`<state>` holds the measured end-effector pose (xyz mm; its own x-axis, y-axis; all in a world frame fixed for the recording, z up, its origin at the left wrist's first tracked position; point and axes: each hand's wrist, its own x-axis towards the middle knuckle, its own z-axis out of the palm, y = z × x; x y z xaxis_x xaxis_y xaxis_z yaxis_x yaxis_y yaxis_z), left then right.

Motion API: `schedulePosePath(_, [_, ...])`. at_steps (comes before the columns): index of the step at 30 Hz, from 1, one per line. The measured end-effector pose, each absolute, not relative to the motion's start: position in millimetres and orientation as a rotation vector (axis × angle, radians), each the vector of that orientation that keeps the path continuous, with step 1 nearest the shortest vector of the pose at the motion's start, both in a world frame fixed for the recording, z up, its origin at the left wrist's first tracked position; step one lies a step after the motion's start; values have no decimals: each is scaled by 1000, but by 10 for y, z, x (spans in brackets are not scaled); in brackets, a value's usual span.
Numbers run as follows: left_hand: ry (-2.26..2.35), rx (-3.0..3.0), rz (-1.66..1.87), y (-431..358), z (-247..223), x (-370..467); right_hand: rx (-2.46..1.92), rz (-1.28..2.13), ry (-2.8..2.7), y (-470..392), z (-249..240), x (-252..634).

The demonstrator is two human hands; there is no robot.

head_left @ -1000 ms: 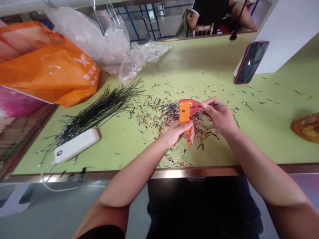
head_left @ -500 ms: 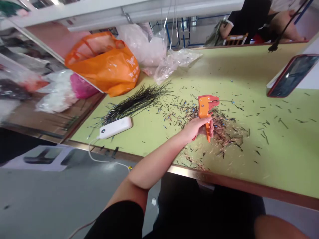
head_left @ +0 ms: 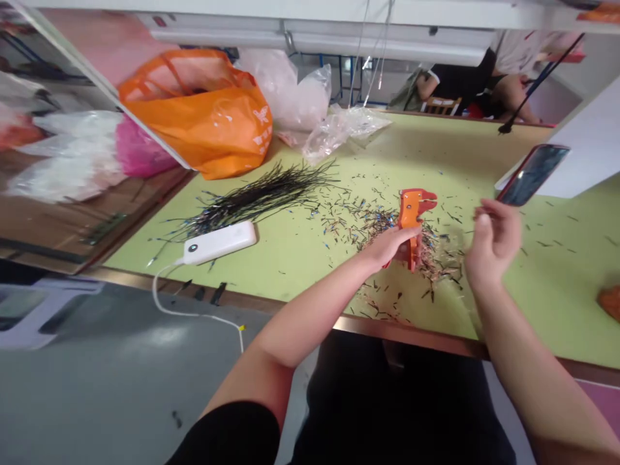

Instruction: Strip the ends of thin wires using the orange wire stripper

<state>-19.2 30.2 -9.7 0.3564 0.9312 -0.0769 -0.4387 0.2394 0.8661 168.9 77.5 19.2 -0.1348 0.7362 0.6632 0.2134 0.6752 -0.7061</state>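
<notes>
My left hand (head_left: 385, 250) is wrapped round the handles of an orange and red hand tool (head_left: 411, 210), its jaws pointing right. Nothing shows between the jaws. Below and around it lies a pile of short dark offcuts and copper-coloured strands (head_left: 438, 261). To the right, my right hand (head_left: 491, 242) is raised over the table with fingers curled toward the thumb; whatever they may hold is too small to make out. A bundle of long black wires (head_left: 261, 197) lies at the left, behind a white power bank (head_left: 220, 242).
An orange bag (head_left: 208, 123) and clear plastic bags (head_left: 339, 132) stand at the back left. A phone (head_left: 535, 173) leans against a white box (head_left: 581, 155) at the right. A brown object (head_left: 609, 302) lies at the right edge. People sit beyond the table.
My right hand has come into view from below right. The thin wire at the tool's jaws no longer shows. The camera view has shifted, and my left hand still grips the tool.
</notes>
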Motion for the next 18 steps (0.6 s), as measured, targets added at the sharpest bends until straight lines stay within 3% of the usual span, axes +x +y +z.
schedulePosePath(2, [677,862,1036,298,-81,-192,-940,396,-1538,871,118,1678])
schedulePosePath(4, [659,855,1037,280,-60,-194,-1023,502,-1624,933,20,1672])
schedulePosePath(7, [627,853,1034,241,-26,-210,-1001,650,-1827,922,-95,1717])
schedulePosePath(13, [602,814,1117,228,-6,-332,-1038,471,-1871,927,-42,1928])
schedulePosePath(18, [664,788,1217,244,58,-465,-1029,520,-1768,956,-14,1916])
